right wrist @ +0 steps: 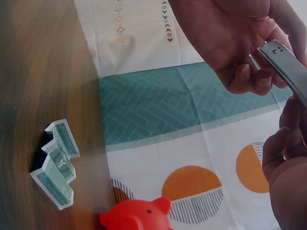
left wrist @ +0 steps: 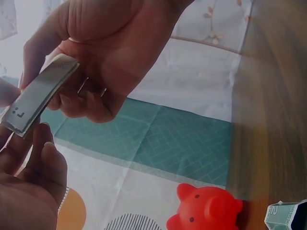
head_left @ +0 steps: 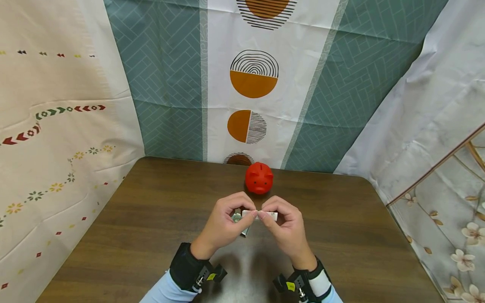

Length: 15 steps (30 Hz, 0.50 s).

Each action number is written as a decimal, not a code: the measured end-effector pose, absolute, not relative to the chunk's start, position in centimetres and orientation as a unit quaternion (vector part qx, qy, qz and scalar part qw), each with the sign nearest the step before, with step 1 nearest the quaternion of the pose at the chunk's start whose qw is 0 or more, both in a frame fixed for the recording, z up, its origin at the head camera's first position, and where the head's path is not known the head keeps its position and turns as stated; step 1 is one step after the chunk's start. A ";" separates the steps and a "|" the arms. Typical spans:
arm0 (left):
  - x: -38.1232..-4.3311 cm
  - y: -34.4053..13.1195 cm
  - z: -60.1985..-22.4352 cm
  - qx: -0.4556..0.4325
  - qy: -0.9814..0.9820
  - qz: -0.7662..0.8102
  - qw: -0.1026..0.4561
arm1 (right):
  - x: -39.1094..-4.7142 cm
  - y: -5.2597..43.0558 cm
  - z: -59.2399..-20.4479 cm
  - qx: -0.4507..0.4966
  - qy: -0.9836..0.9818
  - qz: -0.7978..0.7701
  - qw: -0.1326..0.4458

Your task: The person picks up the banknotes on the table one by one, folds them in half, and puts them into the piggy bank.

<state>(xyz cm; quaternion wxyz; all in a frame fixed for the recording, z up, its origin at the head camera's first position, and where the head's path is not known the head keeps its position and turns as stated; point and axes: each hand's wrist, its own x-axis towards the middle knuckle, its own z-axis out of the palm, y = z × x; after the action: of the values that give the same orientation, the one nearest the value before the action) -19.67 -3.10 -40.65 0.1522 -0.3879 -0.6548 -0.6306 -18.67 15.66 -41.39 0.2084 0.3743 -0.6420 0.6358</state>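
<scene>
Both hands pinch a narrow, pale folded banknote (head_left: 273,216) near the middle of the table. The left hand (head_left: 224,219) grips its left part between thumb and fingers. From the other side, the right hand (head_left: 289,227) holds it the same way, the two thumbs almost meeting. Small dark marks show on the strip (left wrist: 41,96) in the left wrist view. Below the hands lies a second banknote (right wrist: 56,165), green and creased into a zigzag, standing on the table. Part of it is hidden behind the left hand in the head view.
A red piggy bank (head_left: 259,179) with a slot on top stands just beyond the hands, near the back edge of the brown wooden table (head_left: 182,185). Patterned cloths hang behind the table and on both sides.
</scene>
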 end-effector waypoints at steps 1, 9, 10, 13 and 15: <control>-19.7 -3.1 -40.7 -0.389 -0.654 -0.631 0.151 | -18.7 15.7 -41.4 0.375 -0.643 0.635 0.208; -19.7 -3.1 -40.8 -0.378 -0.657 -0.635 0.150 | -18.6 15.8 -41.3 0.357 -0.651 0.635 0.215; -19.7 -3.1 -40.8 -0.373 -0.657 -0.637 0.152 | -18.6 15.8 -41.3 0.353 -0.650 0.637 0.216; -19.6 -3.2 -40.7 -0.362 -0.657 -0.643 0.155 | -18.6 16.0 -41.2 0.345 -0.647 0.644 0.219; -19.6 -3.2 -40.6 -0.357 -0.656 -0.647 0.156 | -18.6 16.0 -41.2 0.341 -0.644 0.648 0.221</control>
<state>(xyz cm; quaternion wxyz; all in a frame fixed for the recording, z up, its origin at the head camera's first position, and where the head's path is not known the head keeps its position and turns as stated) -19.62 -3.21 -40.63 0.1556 -0.3570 -0.6557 -0.6469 -18.65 16.02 -41.20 0.2214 0.3409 -0.6437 0.6484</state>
